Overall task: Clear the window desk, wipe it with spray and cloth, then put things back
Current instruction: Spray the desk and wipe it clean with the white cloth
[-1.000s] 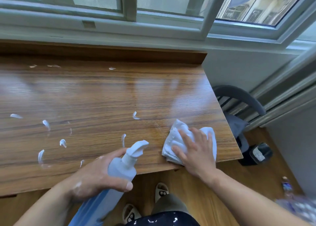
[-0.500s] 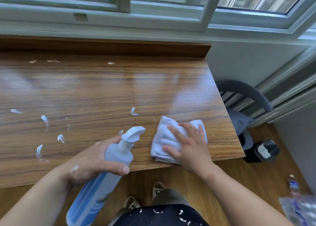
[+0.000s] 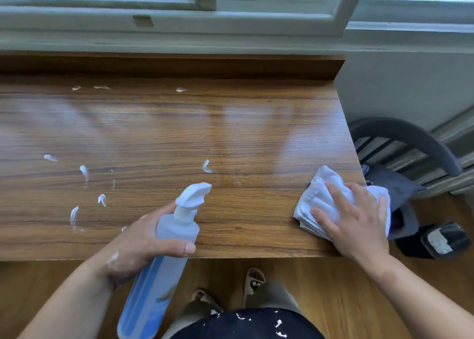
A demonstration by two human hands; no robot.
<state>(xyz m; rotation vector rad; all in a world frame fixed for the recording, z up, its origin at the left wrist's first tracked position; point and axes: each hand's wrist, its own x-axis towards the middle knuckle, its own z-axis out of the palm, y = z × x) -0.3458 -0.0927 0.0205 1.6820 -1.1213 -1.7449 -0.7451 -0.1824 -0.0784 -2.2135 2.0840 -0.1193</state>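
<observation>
Wiping: right hand [image 3: 355, 220] flat, fingers spread on cloth [image 3: 318, 197], desk [image 3: 230, 133] near-right corner
Left hand [image 3: 143, 246]: curled around spray bottle [image 3: 164, 256]
Done: desk cleared
Left: white smears [image 3: 84, 172], returning things

The wooden desk [image 3: 230, 133] carries white foam dabs [image 3: 84, 172] (mostly toward nine o'clock) and a folded white cloth [image 3: 318, 197] at four o'clock.

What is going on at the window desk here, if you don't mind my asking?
A person is cleaning the wooden desk. The left hand grips a spray bottle, nozzle pointing over the desk. The right hand presses a white cloth flat at the desk's right edge. White foam streaks lie unwiped on the left part.
</observation>
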